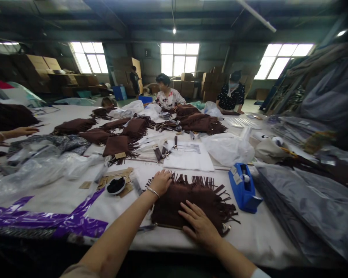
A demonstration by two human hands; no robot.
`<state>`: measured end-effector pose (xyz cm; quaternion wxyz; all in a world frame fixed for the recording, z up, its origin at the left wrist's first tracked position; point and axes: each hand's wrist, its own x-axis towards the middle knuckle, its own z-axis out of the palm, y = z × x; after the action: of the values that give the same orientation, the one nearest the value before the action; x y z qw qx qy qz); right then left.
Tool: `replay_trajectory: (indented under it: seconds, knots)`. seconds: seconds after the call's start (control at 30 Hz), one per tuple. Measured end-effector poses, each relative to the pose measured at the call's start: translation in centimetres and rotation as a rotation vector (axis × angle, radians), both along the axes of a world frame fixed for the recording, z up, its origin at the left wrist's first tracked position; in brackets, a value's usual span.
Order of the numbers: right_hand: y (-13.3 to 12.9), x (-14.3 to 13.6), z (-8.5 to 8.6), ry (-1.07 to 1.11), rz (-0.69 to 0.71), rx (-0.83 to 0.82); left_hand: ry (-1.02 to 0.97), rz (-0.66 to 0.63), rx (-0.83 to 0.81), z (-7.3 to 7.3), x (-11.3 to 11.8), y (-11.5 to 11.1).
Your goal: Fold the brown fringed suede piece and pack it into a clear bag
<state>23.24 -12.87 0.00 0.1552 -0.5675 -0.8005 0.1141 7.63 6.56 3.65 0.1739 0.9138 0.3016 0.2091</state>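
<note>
You're working close to trouble here: the brown bag [174, 208] is lying flat on the bench [258, 235], just left of the blue tape dispenser [234, 193], and its loose fringe [229, 211] is reaching out toward that dispenser. If you're pushing too hard across the cloth, the bag could be sliding over, and those strands could be catching there or folding under. Farther left of the dispenser, past the bag, a white dish [121, 191] of something black is sitting near your left forearm; a careless swing could be tipping it. And the bracelet [153, 192] on your left wrist is sitting just beside the strands, so it might be snagging one if you're lifting away.

Now the hands! The bag is lying under both. Your left hand [161, 182] is covering its far corner, the one away from the dispenser, fingers close together and pointing forward; whether they're pinching any fringe, I cannot tell. Your right hand [198, 226] is resting palm down on the near side, toward the dispenser, fingers fanned wide and gripping nothing, with brown cloth showing between the two.
</note>
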Motion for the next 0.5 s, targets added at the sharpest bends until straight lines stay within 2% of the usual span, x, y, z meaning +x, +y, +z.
replay_trajectory:
  seconds: [0.03,0.1,0.17,0.23,0.33,0.4,0.47,0.5]
  knots:
    - [-0.1,0.0,-0.1,-0.007,0.003,-0.004,-0.019,-0.009,0.002,0.4,0.5,0.3]
    - [-0.3,0.1,0.1,-0.016,0.000,-0.012,-0.033,-0.113,-0.021,0.6,1.5,-0.2]
    - [-0.2,0.1,0.3,-0.018,-0.013,-0.022,-0.015,-0.258,-0.060,0.0,2.6,-1.4]
    - [-0.1,0.0,0.7,-0.016,-0.021,-0.033,0.007,-0.320,-0.092,-1.2,3.8,-1.8]
    - [-0.1,0.0,1.2,-0.014,-0.011,-0.037,-0.002,-0.185,-0.113,-2.1,5.6,-0.7]
    - [-0.2,0.1,1.2,-0.007,-0.012,-0.020,-0.043,-0.085,-0.109,-1.7,6.6,0.1]
    - [-0.1,0.4,0.3,0.003,-0.008,0.018,-0.096,-0.080,-0.092,-1.0,7.1,-0.2]
    - [0.1,0.4,-0.4,0.001,0.002,0.045,-0.112,-0.130,-0.091,-0.8,7.3,-0.6]
